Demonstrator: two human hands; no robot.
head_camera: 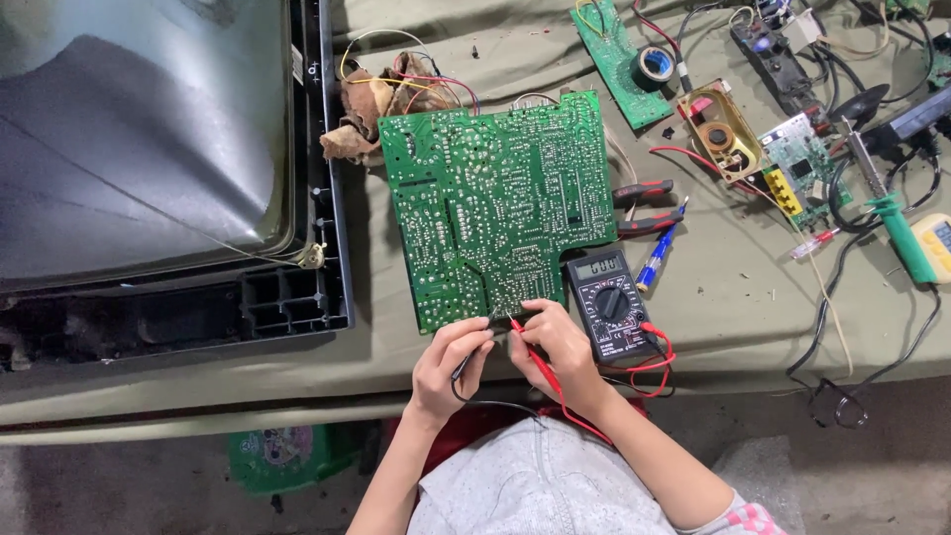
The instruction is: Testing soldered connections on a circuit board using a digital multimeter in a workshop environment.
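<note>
Large green circuit board (500, 203) lies solder side up on the olive cloth-covered bench (733, 297), roughly centre, its near edge just in front of the seated person. Both hands work at that near edge.

Left hand (448, 365): fingers pinched around a black test probe (466, 365), tip set against the board's near edge; black lead (495, 404) trails back toward the body.

Right hand (563, 352): fingers closed on a red test probe (535, 359), tip touching the board close beside the black one. Red lead (649, 362) loops right to the meter.

Digital multimeter (609, 305): dark case, rotary dial, small grey display; it lies just right of the right hand, touching or slightly under the board's near right corner. Reading too small to tell.

Beside the board's right edge: pliers with red and black handles (644, 206), then a blue pen (659, 253).

Behind the board's far left corner: a bundle of coloured wires and brown rag (371, 104).

Left of the board: a CRT television (149, 149) lying face down in its black frame, grey tube glass upward.

Far right area: 1 narrow green board (609, 50) with a roll of dark tape (654, 67) on it, a brass-coloured module (718, 134), a smaller board (802, 154), a green-handled soldering iron (897, 223), tangled black cables (842, 287).
</note>
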